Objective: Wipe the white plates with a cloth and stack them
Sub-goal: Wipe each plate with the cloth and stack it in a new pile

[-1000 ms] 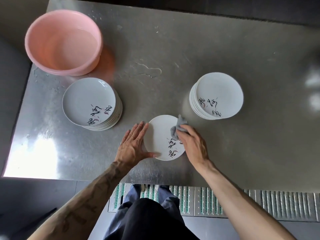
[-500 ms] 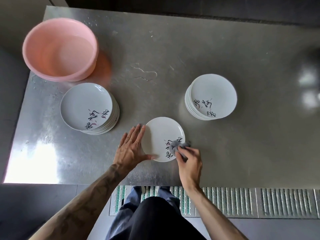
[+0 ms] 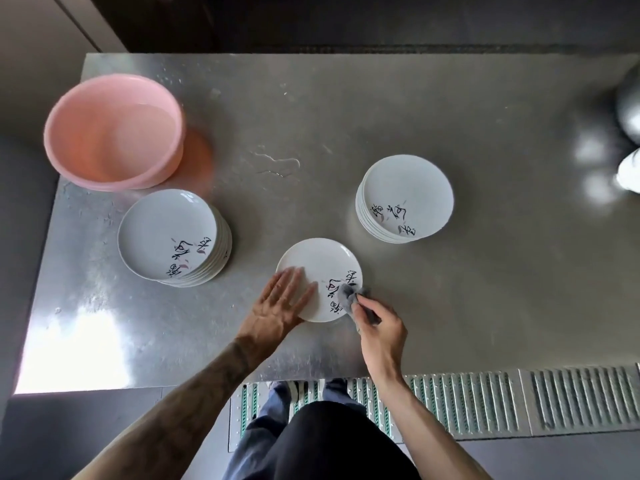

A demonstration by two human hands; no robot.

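Counter [image 3: 450,306]: steel, wet streaks near the middle. It looks slick, so a plate under a sideways rub can probably skate. Press down, don't shove.
Pink basin [image 3: 76,133]: far left corner, holds water. Its near side is just beside the left stack.
Left stack [image 3: 166,233]: white plates with brush lettering, beside the basin. Probably the unwiped pile; you can't tell from the surface.
Right stack [image 3: 408,195]: same plates, well apart from the basin. Likely where this plate goes. Plate counts in both piles are unreadable, since the edges merge.
Single plate [image 3: 322,265]: flat on the counter between the stacks, at the near edge. This is the one in work.
Left hand [image 3: 277,306]: fingers spread flat and pressing on the plate's left part. Keep it there as the anchor, then shift it to wipe what it covers.
Right hand [image 3: 381,327]: fingers curled, pinching the cloth at the plate's near right rim.
Cloth [image 3: 348,294]: small grey wad on the lettering. Sweep overlapping arcs, rim included. Most of it is bunched inside your fingers, so whether it is damp is not visible.
Right edge: a shiny rounded object and something white, both cut off and unidentifiable.
Plate underside: hidden.
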